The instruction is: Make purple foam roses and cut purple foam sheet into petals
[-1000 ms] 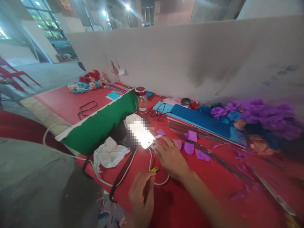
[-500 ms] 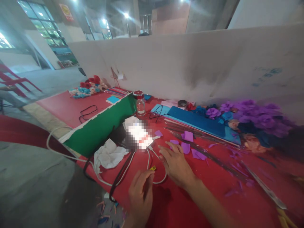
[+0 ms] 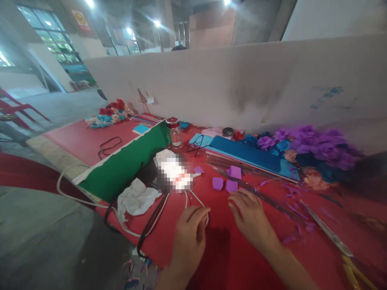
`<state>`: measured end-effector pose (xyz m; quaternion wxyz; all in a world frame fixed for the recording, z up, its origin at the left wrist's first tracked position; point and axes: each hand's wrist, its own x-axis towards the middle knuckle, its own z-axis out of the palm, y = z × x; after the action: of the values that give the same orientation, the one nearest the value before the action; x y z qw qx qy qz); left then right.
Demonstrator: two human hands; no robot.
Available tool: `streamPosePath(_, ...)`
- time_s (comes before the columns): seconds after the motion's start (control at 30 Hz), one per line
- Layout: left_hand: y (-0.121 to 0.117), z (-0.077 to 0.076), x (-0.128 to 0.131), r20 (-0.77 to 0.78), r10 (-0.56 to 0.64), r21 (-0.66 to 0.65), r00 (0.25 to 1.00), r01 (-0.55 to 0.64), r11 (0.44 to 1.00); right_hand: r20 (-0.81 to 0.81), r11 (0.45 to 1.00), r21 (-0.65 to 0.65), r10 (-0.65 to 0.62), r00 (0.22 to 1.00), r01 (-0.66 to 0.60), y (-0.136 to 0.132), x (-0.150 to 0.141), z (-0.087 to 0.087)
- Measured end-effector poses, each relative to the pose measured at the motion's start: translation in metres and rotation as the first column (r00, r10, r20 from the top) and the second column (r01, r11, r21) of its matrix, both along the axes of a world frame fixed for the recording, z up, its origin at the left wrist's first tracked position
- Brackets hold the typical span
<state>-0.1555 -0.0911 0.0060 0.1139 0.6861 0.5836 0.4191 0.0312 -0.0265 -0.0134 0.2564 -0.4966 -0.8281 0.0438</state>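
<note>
My left hand [image 3: 190,237] is just above the red tabletop at the white cable [image 3: 198,197], with its fingers bent and the thumb apart from the index finger. Nothing shows in it. To its right, my right hand [image 3: 254,219] reaches toward small purple paper petals, fingers loosely curved and thumb apart. One petal [image 3: 231,186] lies just beyond its fingertips. Another petal [image 3: 217,183] is to the left, and a third petal [image 3: 235,172] sits further back by thin dark rods [image 3: 250,187]. Whatever is under the right hand is hidden.
A blurred bright screen [image 3: 177,173] and crumpled tissue [image 3: 137,197] lie by a green divider [image 3: 127,165]. Behind stand a glass jar [image 3: 174,135], blue sheets [image 3: 244,153] and purple paper flowers [image 3: 317,145]. Scissors [image 3: 329,231] lie at right.
Both hands have moved right. The right hand has come over the spot of one purple petal, now out of sight. A small yellow piece by the left fingertips no longer shows. The view has shifted slightly.
</note>
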Motion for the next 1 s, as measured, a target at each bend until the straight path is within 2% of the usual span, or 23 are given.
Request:
streamPosePath(0.1,0.012,0.012,0.019,-0.034,-0.092,-0.163,0.995,0.085,0.983,-0.049,0.995,0.019,-0.098,0.994,0.099,-0.001,0.024,-0.006)
streamPosePath(0.23,0.015,0.023,0.046,-0.027,-0.386,-0.396,0.922,0.345,0.851,-0.091,0.989,0.019,-0.142,0.986,0.144,-0.004,0.041,-0.006)
streamPosePath(0.3,0.014,0.025,0.057,-0.047,-0.449,-0.44,0.892,0.385,0.811,-0.086,0.989,0.013,-0.145,0.986,0.147,-0.007,0.046,-0.005)
streamPosePath(0.37,0.016,0.025,0.065,-0.104,-0.42,-0.467,0.902,0.328,0.821,-0.07,0.988,0.012,-0.154,0.986,0.155,-0.011,0.051,-0.003)
streamPosePath(0.5,0.03,0.028,0.07,-0.294,-0.239,-0.478,0.925,0.074,0.875,-0.024,0.986,-0.002,-0.169,0.985,0.169,-0.018,0.056,-0.001)
streamPosePath(0.63,0.056,0.035,0.063,-0.486,-0.084,-0.405,0.87,-0.139,0.904,0.011,0.987,-0.038,-0.158,0.987,0.158,-0.021,0.054,-0.001)
streamPosePath(0.7,0.069,0.038,0.059,-0.536,-0.049,-0.399,0.843,-0.202,0.895,0.021,0.985,-0.061,-0.16,0.987,0.161,-0.021,0.053,-0.002)
streamPosePath(0.83,0.083,0.033,0.055,-0.573,-0.005,-0.345,0.82,-0.235,0.909,0.029,0.978,-0.099,-0.181,0.983,0.183,-0.022,0.055,-0.002)
streamPosePath(1.0,0.083,0.017,0.059,-0.55,-0.063,-0.372,0.833,-0.177,0.911,0.032,0.977,-0.108,-0.182,0.983,0.184,-0.023,0.056,0.0)
